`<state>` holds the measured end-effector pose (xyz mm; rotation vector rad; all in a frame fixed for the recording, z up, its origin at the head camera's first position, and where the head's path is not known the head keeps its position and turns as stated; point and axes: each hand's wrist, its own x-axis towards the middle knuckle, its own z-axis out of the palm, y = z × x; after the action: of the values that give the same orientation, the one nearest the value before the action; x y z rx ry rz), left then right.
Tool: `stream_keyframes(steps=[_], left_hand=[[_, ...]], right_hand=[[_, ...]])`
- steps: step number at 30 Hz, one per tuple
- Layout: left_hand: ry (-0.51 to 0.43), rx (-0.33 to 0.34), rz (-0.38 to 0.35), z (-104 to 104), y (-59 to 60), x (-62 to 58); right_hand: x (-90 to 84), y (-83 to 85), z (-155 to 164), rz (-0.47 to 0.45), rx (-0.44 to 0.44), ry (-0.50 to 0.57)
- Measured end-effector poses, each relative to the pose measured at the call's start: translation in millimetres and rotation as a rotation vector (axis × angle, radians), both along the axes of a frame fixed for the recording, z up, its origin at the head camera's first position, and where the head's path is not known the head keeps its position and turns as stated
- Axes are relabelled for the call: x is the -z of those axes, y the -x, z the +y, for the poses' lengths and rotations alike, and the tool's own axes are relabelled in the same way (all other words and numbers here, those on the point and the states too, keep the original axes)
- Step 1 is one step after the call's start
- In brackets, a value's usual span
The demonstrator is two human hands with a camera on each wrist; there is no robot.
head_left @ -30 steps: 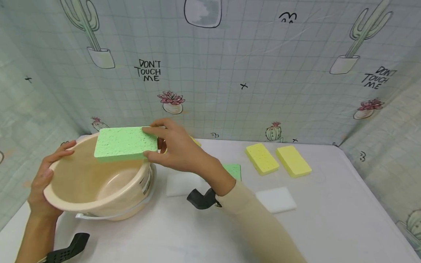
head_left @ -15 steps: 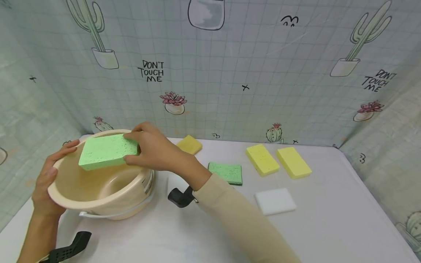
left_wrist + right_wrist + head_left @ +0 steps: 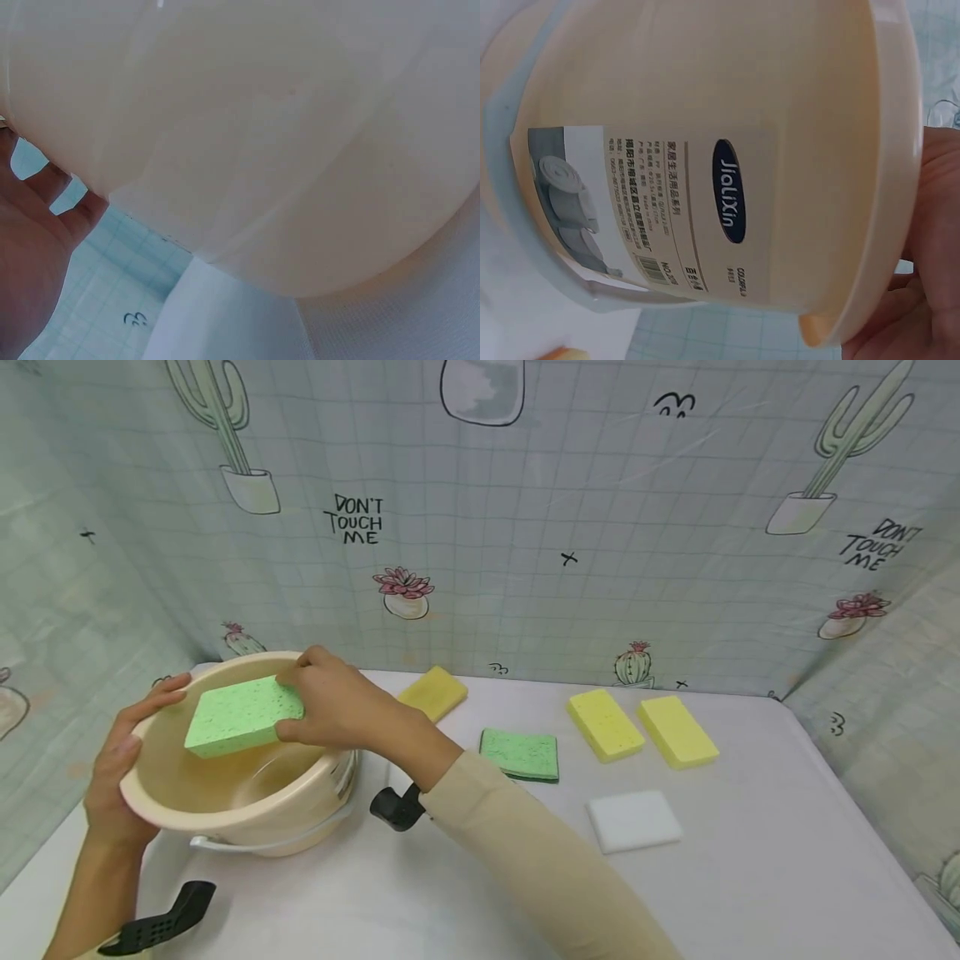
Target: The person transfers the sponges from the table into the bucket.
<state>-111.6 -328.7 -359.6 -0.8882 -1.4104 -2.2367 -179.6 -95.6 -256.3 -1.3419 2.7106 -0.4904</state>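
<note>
A cream plastic bucket (image 3: 225,818) stands tilted at the left of the table, its mouth turned toward the camera. My left hand (image 3: 120,768) grips its rim on the left side. In the left wrist view the bucket's outer wall (image 3: 247,150) fills most of the picture, with fingers at its edge. My right hand (image 3: 337,702) pinches a thick green sponge (image 3: 240,714) by its right end, inside the bucket's mouth. The right wrist view has the bucket's labelled side (image 3: 802,172) in front, the hand behind the rim, and the sponge hidden.
Behind my right arm lie a yellow sponge (image 3: 435,693) and a thin green sponge (image 3: 520,755). Farther right are two yellow sponges (image 3: 606,725) side by side and a white sponge (image 3: 634,821). A cactus-print curtain (image 3: 480,527) hangs behind the table.
My right hand has carried the green sponge left and down, from above the rim to inside the bucket's mouth. My left hand keeps its grip on the rim.
</note>
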Motion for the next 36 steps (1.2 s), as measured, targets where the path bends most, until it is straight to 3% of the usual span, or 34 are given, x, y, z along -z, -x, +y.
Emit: stream_keyframes(steps=[22, 36], left_hand=[[0.016, -0.038, -0.031, -2.5, -2.9, 0.3], [0.044, -0.045, -0.032, -3.2, -4.4, 0.8]], right_hand=[[3.1, 0.6, -5.6, 0.042, -0.021, -0.026], [-1.2, -2.7, -6.2, 0.065, -0.025, -0.106]])
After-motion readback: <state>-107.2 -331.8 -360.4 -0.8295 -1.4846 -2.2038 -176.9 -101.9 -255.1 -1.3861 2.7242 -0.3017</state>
